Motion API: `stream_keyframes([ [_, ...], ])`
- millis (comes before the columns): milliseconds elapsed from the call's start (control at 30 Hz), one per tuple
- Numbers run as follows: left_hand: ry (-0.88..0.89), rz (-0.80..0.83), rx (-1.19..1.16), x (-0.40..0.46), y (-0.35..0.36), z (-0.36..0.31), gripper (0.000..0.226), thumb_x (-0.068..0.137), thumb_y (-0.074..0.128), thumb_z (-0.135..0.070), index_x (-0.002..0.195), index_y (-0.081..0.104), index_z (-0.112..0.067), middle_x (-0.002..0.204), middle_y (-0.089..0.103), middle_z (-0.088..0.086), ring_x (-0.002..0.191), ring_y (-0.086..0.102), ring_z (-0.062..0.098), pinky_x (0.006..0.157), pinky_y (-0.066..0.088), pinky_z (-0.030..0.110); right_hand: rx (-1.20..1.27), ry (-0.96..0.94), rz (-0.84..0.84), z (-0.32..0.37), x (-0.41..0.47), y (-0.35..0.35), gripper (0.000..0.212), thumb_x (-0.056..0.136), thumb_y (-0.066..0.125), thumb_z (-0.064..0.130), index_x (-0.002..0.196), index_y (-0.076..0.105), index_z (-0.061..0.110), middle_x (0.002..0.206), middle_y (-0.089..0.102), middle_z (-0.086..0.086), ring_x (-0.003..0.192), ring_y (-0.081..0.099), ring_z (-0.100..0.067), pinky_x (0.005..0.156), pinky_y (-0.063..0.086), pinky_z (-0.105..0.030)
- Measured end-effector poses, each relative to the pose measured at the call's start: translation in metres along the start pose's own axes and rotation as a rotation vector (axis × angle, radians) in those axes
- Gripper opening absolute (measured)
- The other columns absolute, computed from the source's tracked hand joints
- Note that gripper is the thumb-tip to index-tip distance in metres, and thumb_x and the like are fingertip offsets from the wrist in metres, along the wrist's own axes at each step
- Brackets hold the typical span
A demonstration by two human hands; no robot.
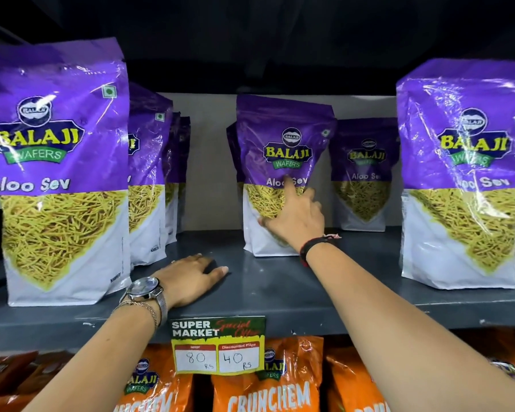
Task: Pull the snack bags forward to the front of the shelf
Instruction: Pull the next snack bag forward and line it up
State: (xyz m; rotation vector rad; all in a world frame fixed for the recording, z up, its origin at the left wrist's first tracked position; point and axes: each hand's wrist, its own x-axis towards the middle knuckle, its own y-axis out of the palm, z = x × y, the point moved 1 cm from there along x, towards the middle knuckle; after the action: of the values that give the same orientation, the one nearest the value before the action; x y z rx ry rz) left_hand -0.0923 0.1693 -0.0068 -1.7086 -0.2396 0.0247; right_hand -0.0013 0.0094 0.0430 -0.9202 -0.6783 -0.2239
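Purple and white Aloo Sev snack bags stand on a grey shelf (354, 281). One bag at the left (57, 173) and one at the right (461, 179) stand at the front edge. A middle bag (280, 150) stands further back, leaning slightly. My right hand (295, 218) lies against its lower right front, index finger stretched up over the print, thumb on the bag's lower part. My left hand (191, 278) rests flat on the shelf, fingers apart, holding nothing. Another bag (364, 173) stands at the back wall.
More purple bags (149, 173) line up behind the left front one. A price tag (217, 346) hangs from the shelf's front lip. Orange snack bags (268, 388) fill the shelf below. The shelf above is dark.
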Motion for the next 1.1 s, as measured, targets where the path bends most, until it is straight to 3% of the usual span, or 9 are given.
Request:
stream_keyframes([
  [200,-0.010,0.010,0.007,0.000,0.002,0.005,0.062,0.094,0.025,-0.053,0.146,0.026,-0.018,0.158,0.019,0.004,0.144,0.020,0.019,0.120,0.015,0.032,-0.085,0.000,-0.044,-0.003,-0.015,-0.003,0.093,0.072,0.065,0.055,0.145,0.015,0.026,0.130,0.035,-0.020,0.112,0.043,-0.041,0.083,0.047,-0.040],
  [1100,-0.019,0.028,0.015,0.000,0.000,0.001,0.063,0.094,0.024,-0.051,0.146,0.025,-0.016,0.158,0.018,0.006,0.144,0.019,0.019,0.119,0.015,0.031,-0.044,-0.033,-0.048,0.002,-0.063,-0.040,0.096,0.068,0.065,0.059,0.144,0.011,0.035,0.127,0.037,-0.013,0.110,0.044,-0.038,0.082,0.046,-0.040],
])
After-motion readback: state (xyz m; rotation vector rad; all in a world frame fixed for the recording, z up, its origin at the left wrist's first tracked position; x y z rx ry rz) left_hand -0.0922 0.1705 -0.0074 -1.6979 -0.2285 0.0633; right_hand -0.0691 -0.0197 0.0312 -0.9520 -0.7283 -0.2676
